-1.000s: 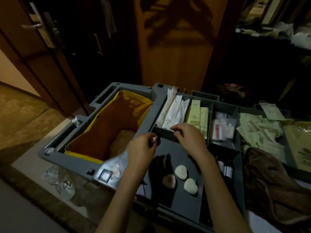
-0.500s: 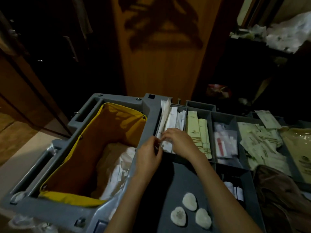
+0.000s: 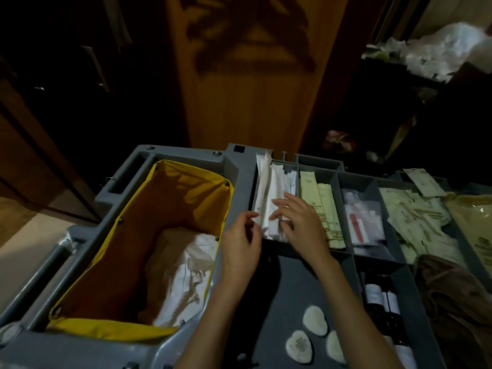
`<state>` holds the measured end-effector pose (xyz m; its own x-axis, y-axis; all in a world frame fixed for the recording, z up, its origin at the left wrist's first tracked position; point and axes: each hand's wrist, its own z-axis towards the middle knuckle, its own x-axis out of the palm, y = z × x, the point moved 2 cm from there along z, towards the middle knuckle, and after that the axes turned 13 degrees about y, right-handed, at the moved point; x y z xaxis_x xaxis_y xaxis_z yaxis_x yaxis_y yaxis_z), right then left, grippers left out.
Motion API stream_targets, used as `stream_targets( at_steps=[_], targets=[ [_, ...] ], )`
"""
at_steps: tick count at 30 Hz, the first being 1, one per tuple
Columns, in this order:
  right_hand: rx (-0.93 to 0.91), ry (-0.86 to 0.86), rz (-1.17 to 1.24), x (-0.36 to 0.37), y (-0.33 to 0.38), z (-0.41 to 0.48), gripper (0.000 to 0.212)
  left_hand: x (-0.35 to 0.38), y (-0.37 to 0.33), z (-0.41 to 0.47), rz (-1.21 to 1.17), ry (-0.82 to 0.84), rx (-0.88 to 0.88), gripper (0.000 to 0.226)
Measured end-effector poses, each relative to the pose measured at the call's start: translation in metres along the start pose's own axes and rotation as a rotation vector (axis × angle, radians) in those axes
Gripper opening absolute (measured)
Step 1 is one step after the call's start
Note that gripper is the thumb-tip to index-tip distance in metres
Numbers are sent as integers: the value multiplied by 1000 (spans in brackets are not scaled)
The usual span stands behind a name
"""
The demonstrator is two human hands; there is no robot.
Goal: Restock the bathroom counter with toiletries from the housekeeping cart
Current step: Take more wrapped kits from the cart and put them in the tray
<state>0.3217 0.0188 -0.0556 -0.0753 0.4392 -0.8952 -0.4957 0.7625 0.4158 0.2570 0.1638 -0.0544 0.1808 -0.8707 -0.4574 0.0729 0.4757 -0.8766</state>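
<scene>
The grey housekeeping cart (image 3: 186, 153) fills the lower view, its top tray split into compartments. Long white paper packets (image 3: 265, 182) stand in the leftmost compartment. My left hand (image 3: 241, 246) pinches the near end of one of these packets. My right hand (image 3: 302, 225) lies over the same stack with fingers spread and touching the packets. In the compartment to the right are cream packets (image 3: 320, 206), then clear sachets (image 3: 359, 222) and pale green sachets (image 3: 415, 222). Three heart-shaped soaps (image 3: 315, 319) lie on the near flat tray.
A yellow-lined bag (image 3: 186, 182) holding crumpled white linen (image 3: 186, 275) takes up the cart's left half. Dark bottles (image 3: 378, 296) sit in a slot right of my forearm, beside a brown cloth (image 3: 452, 288). A wooden door (image 3: 239, 89) stands behind the cart.
The camera has come closer over the cart. Both hands moved from the tray divider up onto the white packets, and my right fingers have spread over the stack.
</scene>
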Motion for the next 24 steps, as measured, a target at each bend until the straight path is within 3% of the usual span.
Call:
stream_targets(
  at_steps=[11,21,24],
  targets=[
    [75,-279,380,-8,19,-12,31,6,3,0,-5,27,50,34],
    [11,-249,657,-64,64,-12,11,9,-11,-5,-234,133,134,45],
    [3,-241,758,-77,76,-11,17,8,-20,-7,-331,136,128,40]
  ],
)
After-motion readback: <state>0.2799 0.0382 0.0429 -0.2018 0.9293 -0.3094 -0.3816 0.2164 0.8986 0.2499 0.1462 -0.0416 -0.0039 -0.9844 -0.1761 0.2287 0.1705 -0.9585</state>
